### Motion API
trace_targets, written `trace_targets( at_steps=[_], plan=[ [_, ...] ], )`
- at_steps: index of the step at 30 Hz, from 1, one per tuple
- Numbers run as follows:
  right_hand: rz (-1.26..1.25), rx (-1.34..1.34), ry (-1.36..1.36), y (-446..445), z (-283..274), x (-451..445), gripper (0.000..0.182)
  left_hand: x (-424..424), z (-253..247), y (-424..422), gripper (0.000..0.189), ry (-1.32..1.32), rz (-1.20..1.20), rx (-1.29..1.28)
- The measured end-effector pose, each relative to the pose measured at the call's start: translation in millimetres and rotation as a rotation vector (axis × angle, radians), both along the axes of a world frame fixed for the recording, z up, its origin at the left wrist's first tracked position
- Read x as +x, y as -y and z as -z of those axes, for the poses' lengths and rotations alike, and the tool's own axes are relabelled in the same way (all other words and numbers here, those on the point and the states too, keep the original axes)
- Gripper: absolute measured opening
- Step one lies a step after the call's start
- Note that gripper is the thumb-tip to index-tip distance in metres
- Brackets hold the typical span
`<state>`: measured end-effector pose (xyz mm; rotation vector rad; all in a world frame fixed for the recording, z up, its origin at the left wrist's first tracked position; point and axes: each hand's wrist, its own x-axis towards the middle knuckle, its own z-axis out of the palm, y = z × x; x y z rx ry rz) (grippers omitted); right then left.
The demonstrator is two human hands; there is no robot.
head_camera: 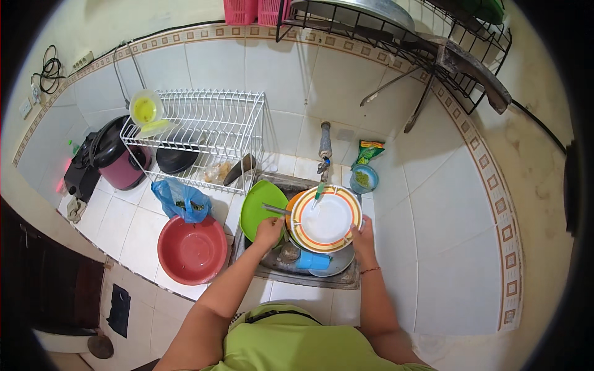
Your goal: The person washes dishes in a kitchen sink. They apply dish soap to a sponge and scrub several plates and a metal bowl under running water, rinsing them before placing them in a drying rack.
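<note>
A white plate with orange and yellow bands is over the sink, beneath the tap. My right hand grips its right rim, thumb on top. At its left edge is my left hand, fingers bent just below a grey handle; what they hold is hidden. An orange dish shows partly behind the plate. Left of it, a green plastic dish leans in the sink. Below the plate lie a blue cup and a round scrubber-like thing.
Left on the tiled counter are a red basin, a blue plastic bag, a white wire dish rack and a rice cooker. A blue tub stands right of the tap. A black wire shelf hangs above.
</note>
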<state>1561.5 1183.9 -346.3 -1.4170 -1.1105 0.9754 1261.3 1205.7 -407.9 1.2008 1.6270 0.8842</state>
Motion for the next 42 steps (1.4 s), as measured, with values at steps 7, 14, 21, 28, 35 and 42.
trace_targets(
  at_steps=[7,14,21,28,35,42],
  plan=[
    [-0.061,-0.145,-0.230,-19,64,-10,0.040,12,-35,-24,0.057,0.607,-0.120,-0.244],
    [-0.072,0.108,1.321,-57,39,-71,0.060,27,-11,-18,0.059,0.733,-0.285,-0.152],
    [-0.787,0.207,1.039,-49,53,-115,0.067,44,-7,-6,0.053,0.739,-0.343,-0.130],
    [-0.727,0.057,1.365,-34,28,-63,0.059,29,-25,7,0.052,0.563,-0.312,-0.302],
    [-0.712,0.280,1.124,-49,29,-108,0.058,54,-4,-3,0.053,0.799,-0.264,-0.164],
    [-0.303,0.472,1.006,-25,32,-16,0.048,46,-4,-6,0.043,0.870,-0.214,-0.290]
  ],
)
